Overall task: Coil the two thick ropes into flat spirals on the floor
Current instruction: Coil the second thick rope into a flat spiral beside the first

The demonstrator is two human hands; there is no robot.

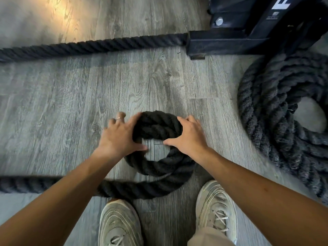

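Head view: we hold the start of a rope coil on the floor.
Our left hand (120, 135) and right hand (188, 134) curl around the far arc of the small coil (159, 164); its tail runs left, near our shoes (120, 224).

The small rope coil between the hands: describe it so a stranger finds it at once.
Start at the black metal frame at the top right, then drop to the shoes. Just ahead lies the small rope coil, gripped by both hands, far smaller than the big coil on its right.
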